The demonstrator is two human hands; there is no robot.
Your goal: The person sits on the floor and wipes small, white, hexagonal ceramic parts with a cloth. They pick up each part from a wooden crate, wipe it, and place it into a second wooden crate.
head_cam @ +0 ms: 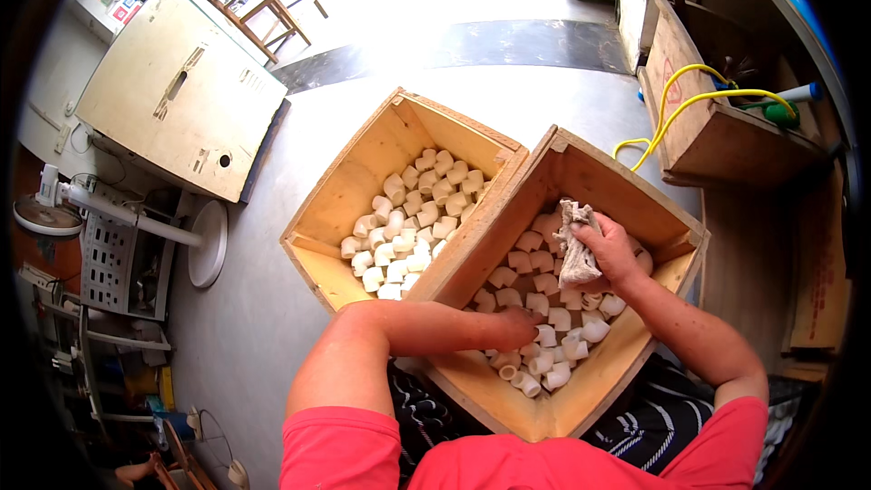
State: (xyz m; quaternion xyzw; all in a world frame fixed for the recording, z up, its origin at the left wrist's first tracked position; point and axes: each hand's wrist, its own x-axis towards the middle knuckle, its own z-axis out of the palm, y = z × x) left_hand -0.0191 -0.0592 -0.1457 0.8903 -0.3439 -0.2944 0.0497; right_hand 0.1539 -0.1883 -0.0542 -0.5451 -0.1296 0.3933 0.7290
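Before me stand two open wooden boxes, side by side. My right hand [609,248] grips a crumpled, greyish-white cloth rag [577,252] over the nearer wooden box [469,264]. Inside that box lie white plastic pipe elbows [559,318], some spread in loose rows, others heaped towards the near corner. Low among them is my left hand [522,327], its fingertips at an elbow fitting [546,335]; whether it holds the fitting cannot be made out. The farther wooden box [343,167] contains a pile of similar white elbows [408,218].
A wooden crate [691,109] with a yellow cord [680,116] stands at right. On the left are a large pale cabinet [184,95] and a white pedestal fan [136,214] with a round base. A wooden chair frame [255,3] is near the bright doorway.
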